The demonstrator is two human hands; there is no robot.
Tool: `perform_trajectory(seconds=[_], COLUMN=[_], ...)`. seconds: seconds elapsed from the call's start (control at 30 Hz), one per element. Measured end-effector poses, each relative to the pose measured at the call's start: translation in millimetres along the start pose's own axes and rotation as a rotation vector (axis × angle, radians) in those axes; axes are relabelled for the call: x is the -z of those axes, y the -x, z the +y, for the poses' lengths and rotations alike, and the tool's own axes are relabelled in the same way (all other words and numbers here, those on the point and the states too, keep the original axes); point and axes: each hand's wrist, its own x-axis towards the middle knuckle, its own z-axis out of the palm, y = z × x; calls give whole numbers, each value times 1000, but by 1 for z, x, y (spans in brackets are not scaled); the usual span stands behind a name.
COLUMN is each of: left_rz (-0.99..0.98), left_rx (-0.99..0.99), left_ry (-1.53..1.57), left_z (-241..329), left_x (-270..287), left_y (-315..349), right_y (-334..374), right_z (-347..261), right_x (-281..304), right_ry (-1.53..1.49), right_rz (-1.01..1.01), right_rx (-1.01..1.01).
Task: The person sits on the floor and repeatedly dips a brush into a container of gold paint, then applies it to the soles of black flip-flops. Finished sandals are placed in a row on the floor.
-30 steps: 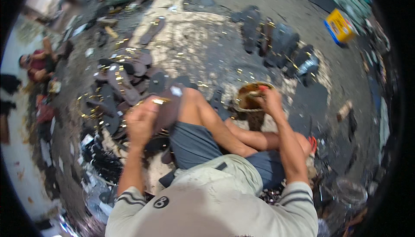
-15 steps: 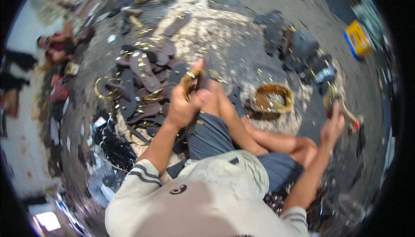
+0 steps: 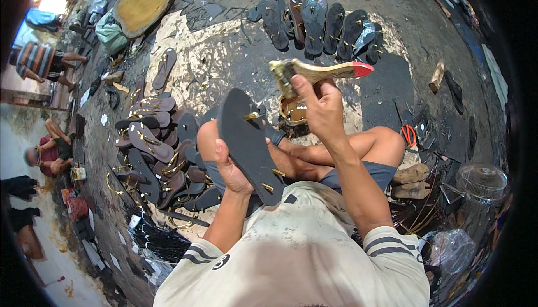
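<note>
My left hand [image 3: 232,170] grips a black sandal sole [image 3: 246,142] by its near edge, holding it tilted over my knees; small gold strap ends stick out of it. My right hand [image 3: 322,105] holds a flat brush [image 3: 319,71] with a wooden handle and a red tip, its bristles coated in yellowish glue and pointing left above the sole. A glue tin [image 3: 294,111] sits on the floor just past my right hand, partly hidden by it. I sit cross-legged in a pale shirt and grey shorts.
A heap of dark sandals with gold straps [image 3: 154,144] lies to my left. A row of black soles [image 3: 319,21] lines the floor ahead. Red-handled scissors [image 3: 409,134] and a clear jar [image 3: 482,181] are at my right. Other people [image 3: 47,153] sit far left.
My right hand has come back from the far right with the brush and now holds it above the sole. My left hand has turned the sole so its flat side faces up.
</note>
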Motion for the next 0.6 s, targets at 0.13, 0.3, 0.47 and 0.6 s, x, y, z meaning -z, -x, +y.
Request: perform_trajectory(seconds=[0.13,0.3,0.47,0.6], left_rz=[81,21,211,-107], left_rx=[42,21,9,142], left_ry=[195,82,149,113], left_z=[-11,-10,-14,-20], left_x=[-15,-16,-30,13], left_y=[-9,-21,-15,-7], right_y=[33,49,26,30], right_z=[1,1,7,1], right_x=[-29,-23,-18,-5], right_ry=[387,374,795,751], right_rz=[-183,-256,-227,-307], right_rx=[158,312,731,556])
